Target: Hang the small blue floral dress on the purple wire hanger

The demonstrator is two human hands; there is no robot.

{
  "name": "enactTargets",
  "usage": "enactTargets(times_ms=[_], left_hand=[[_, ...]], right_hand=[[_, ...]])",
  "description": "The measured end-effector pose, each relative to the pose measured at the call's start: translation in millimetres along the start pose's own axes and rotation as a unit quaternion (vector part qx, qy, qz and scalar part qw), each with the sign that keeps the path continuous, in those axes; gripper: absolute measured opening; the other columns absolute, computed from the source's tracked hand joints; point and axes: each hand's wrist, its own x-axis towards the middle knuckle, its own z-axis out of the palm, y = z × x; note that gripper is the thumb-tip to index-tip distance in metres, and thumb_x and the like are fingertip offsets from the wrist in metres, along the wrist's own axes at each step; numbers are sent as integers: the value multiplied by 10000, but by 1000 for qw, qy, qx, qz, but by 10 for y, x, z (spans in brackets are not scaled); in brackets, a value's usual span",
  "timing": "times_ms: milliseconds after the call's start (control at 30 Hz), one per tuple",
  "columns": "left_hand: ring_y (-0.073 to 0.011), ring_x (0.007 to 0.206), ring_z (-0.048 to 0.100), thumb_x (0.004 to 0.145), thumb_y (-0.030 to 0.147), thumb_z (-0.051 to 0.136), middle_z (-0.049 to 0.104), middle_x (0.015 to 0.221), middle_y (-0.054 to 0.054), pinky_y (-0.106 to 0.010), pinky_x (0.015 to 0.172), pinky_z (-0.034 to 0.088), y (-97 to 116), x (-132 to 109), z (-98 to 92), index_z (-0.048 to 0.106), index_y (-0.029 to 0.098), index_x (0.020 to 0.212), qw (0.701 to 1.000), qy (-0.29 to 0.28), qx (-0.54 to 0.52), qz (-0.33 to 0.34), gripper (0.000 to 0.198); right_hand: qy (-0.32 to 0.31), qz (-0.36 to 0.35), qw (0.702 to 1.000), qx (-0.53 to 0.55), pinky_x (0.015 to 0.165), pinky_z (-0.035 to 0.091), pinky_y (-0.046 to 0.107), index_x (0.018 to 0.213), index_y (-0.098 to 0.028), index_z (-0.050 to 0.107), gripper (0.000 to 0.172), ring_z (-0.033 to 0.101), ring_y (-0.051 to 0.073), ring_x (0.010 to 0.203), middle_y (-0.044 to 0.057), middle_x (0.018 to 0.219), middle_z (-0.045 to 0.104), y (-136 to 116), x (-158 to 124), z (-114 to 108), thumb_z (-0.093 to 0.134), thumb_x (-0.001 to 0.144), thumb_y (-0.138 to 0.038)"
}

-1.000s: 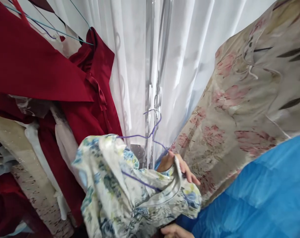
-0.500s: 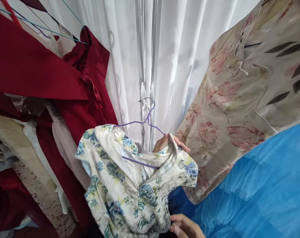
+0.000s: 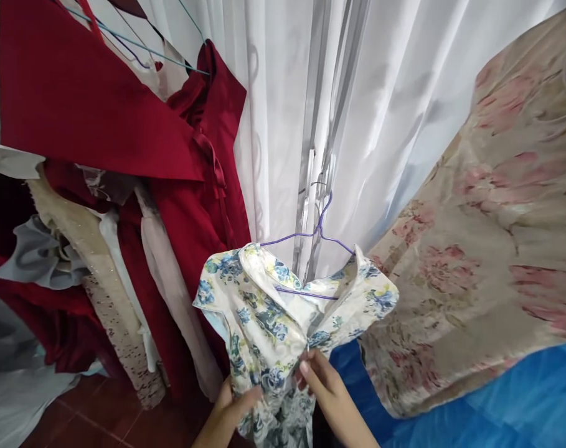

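A white dress with blue and yellow flowers [image 3: 264,317] hangs on a purple wire hanger [image 3: 320,231] in the middle of the head view. The hanger's hook is up by the grey rail in front of the curtain. My left hand [image 3: 236,404] grips the dress at its left side near the waist, thumb in front and the other fingers hidden behind the cloth. At the front, just below the V of the neckline, my right hand [image 3: 322,379] pinches the fabric with bent fingers. The dress's lower part runs out of the frame.
Dark red garments [image 3: 170,143] hang at left, beside a beige sequined one [image 3: 105,298]. A beige dress with pink flowers [image 3: 451,280] hangs at right above blue fabric [image 3: 497,398]. White curtains [image 3: 278,124] close off the back. Reddish tiles [image 3: 96,410] show at lower left.
A hand has come away from the dress's right shoulder. Both hands are now lower, on the bodice and waist. The view has shifted, so the dress and hanger appear further right.
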Motion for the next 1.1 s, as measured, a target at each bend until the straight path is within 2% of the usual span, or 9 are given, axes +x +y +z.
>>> enactTargets(times_ms=[200, 300, 367, 433, 500, 633, 767, 933, 1100], left_hand=[[-345, 1156, 643, 622, 364, 754, 752, 1058, -93, -428, 1049, 480, -32, 202, 89, 695, 202, 988, 990, -104, 87, 31, 405], [-340, 1119, 646, 652, 375, 744, 710, 1076, -108, -453, 1003, 502, 7, 488, 75, 617, 199, 1078, 991, 30, 76, 111, 479], [-313, 1108, 632, 695, 379, 733, 647, 1130, -110, -436, 957, 521, 28, 621, 84, 528, 210, 1166, 962, 158, 31, 219, 541], [-278, 1100, 612, 744, 344, 719, 589, 1158, -103, -390, 919, 527, 30, 644, 165, 494, 228, 1167, 926, 197, 19, 321, 493], [-261, 1098, 598, 781, 275, 699, 573, 1173, -98, -358, 903, 519, 14, 564, 323, 522, 235, 1137, 920, 90, 76, 373, 400], [-217, 958, 631, 839, 141, 568, 638, 1029, -62, -323, 845, 513, -1, 380, 695, 560, 224, 1093, 916, -173, 164, 323, 267], [-168, 716, 561, 850, 155, 542, 568, 760, -10, -271, 681, 454, 127, 414, 834, 490, 207, 759, 900, -202, 180, 341, 117], [-166, 722, 559, 746, 78, 565, 574, 786, -12, -264, 678, 432, 291, 505, 765, 537, 206, 815, 863, -273, 209, 370, 148], [-138, 632, 516, 640, 15, 524, 508, 706, 14, -239, 599, 401, 209, 473, 768, 453, 209, 727, 866, -275, 231, 349, 225]], right_hand=[[114, -49, 992, 5, 569, 306, 273, 604, -219, 431, 494, 384, 147, 582, -33, 581, 393, -202, 301, 154, 505, 965, -548], [131, -43, 989, 49, 560, 283, 276, 607, -209, 480, 456, 356, 140, 561, -37, 557, 382, -146, 276, 127, 534, 951, -503], [138, -25, 986, 85, 547, 266, 274, 628, -199, 523, 424, 339, 132, 537, -42, 537, 384, -92, 227, 113, 546, 936, -490], [135, -1, 984, 118, 522, 243, 267, 653, -188, 562, 402, 323, 121, 502, -48, 511, 396, -58, 180, 116, 565, 912, -496], [120, 14, 984, 134, 503, 236, 259, 666, -176, 595, 399, 326, 112, 465, -50, 479, 418, -61, 149, 133, 585, 884, -511], [70, 28, 994, 77, 479, 263, 243, 669, -156, 643, 400, 376, 101, 406, -47, 433, 462, -152, 122, 181, 615, 862, -505], [82, 27, 996, 35, 449, 257, 228, 710, -147, 666, 394, 384, 89, 371, -53, 404, 479, -306, 116, 174, 595, 895, -487], [112, -10, 991, 74, 408, 243, 236, 663, -160, 674, 371, 335, 87, 340, -50, 374, 473, -729, 328, 22, 614, 868, -464], [124, -113, 982, 91, 442, 284, 245, 354, -214, 453, 524, 405, 105, 416, -23, 348, 404, -1395, 746, -156, 656, 822, -332]])
